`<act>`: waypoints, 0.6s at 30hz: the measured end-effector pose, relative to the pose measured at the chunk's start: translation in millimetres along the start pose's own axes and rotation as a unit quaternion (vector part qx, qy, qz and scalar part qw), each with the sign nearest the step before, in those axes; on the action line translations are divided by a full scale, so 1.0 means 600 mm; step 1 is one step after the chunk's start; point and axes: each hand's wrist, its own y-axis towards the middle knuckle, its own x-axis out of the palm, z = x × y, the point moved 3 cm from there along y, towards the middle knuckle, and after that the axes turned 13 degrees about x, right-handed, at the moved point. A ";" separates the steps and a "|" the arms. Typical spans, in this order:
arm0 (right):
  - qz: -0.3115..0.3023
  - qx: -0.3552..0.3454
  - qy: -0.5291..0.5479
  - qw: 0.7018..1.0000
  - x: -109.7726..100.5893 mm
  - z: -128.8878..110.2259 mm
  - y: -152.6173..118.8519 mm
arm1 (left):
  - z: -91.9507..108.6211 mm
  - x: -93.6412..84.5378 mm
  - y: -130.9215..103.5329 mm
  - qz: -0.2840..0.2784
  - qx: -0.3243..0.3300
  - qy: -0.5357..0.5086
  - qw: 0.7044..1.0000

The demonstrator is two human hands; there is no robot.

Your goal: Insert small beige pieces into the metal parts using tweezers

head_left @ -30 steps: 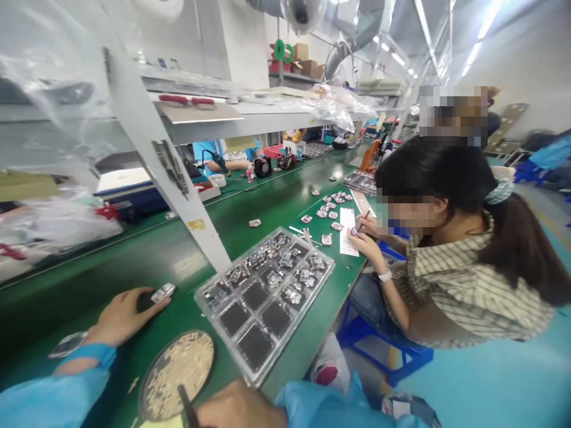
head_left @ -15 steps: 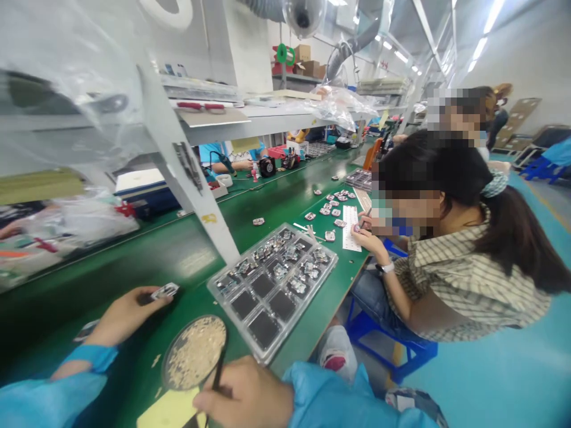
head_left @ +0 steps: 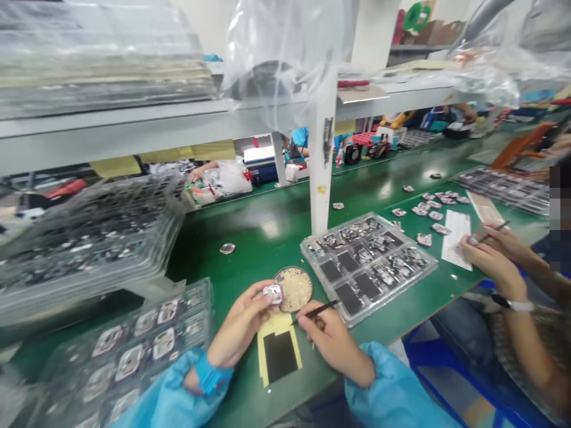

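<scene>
left hand (head_left: 241, 327) and small module (head_left: 273, 293) moved from dish's (head_left: 295, 289) ten o'clock to its nine, nearer right hand (head_left: 332, 340). module likely light, stiff, slick, fragile; best held by outer rim. left hand pinches it above tabletop (head_left: 254, 221); right hand grips thin dark tool (head_left: 325, 308), tip toward eight o'clock. black pad (head_left: 281, 355) at module's six. since earlier: view swung left, clear tray (head_left: 206, 291) now visible toward eight.

Wears a loose, wrinkled, light-blue left sleeve (head_left: 172, 395) and matching right sleeve (head_left: 392, 386), plus a deeper blue band (head_left: 213, 374) around the wrist of the bare left hand (head_left: 243, 324).
</scene>
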 end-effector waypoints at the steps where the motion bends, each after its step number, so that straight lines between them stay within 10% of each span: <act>1: 0.003 -0.008 -0.013 1.000 -0.001 -0.002 0.000 | -0.005 -0.003 -0.005 0.007 -0.002 -0.014 1.000; 18: -0.029 0.011 -0.111 0.993 0.043 -0.013 0.029 | -0.020 -0.077 -0.021 -0.103 0.047 0.336 0.935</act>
